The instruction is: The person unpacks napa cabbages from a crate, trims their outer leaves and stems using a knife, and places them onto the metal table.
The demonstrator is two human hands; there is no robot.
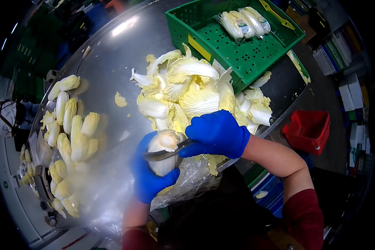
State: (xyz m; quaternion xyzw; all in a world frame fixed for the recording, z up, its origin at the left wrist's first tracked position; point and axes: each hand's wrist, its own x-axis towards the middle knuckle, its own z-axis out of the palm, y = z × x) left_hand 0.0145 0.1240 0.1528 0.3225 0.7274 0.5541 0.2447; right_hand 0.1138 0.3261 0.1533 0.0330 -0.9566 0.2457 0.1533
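In a blue glove, my left hand (pixel 148 175) is wrapped round a napa cabbage (pixel 162 166) whose pale cut base faces up towards me. My right hand (pixel 218 135), gloved in blue too, grips the handle of a knife (pixel 160 156). The blade lies across the cabbage just below its stem end; whether it has cut in cannot be made out. Right beyond both hands rises a heap of loose cabbage leaves (pixel 196 89). Clear plastic film (pixel 191 179) spreads on the table under and beside the held cabbage.
Several trimmed cabbages (pixel 79 139) lie on the left of the metal table (pixel 108 54). A green crate (pixel 237 62) at the back right holds wrapped cabbages (pixel 241 24). A red bin (pixel 307 131) stands below the table's right edge. A person (pixel 8 118) is partly visible at far left.
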